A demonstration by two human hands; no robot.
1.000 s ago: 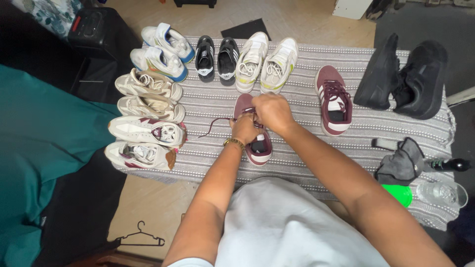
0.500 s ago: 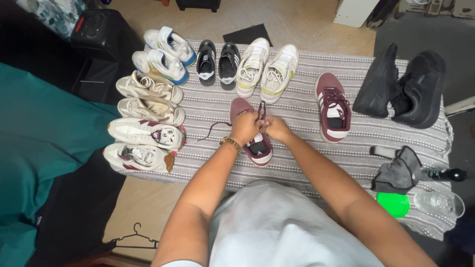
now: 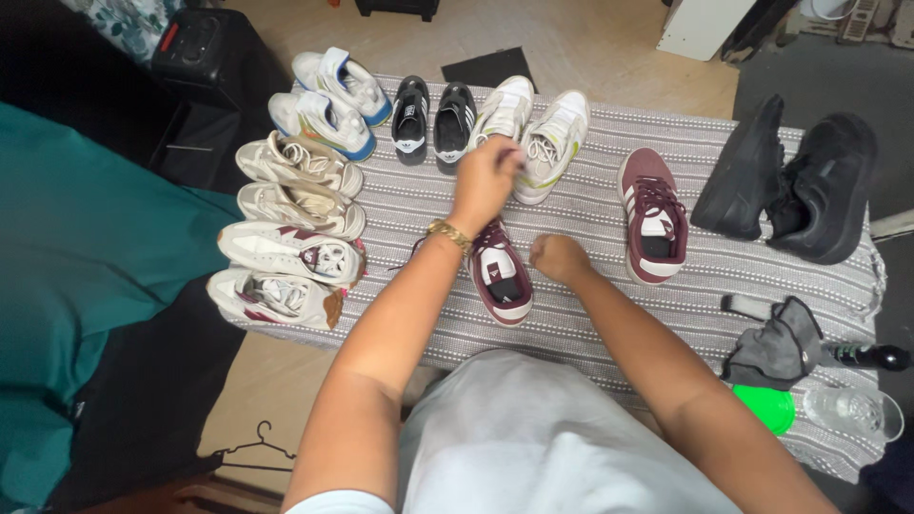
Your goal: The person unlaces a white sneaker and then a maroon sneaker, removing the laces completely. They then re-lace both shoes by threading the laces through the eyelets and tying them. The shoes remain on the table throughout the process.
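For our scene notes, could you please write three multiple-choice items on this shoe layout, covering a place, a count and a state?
1. Where is the second maroon shoe?
A. On the striped cloth, right of the hands
B. On the floor
C. In a box

2. How many black shoes lie at far right?
A. One
B. Two
C. Four

3. What is the left hand doing?
A. Resting flat
B. Raised, pulling a lace
C. Holding a glass

Answers: 1 A, it lies on the cloth; 2 B, a pair shows; 3 B, it lifts above the near maroon shoe.

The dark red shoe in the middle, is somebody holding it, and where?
The left hand is raised above the maroon shoe, seemingly pulling its lace upward. The right hand is fisted beside the shoe; whether it grips a lace cannot be told.
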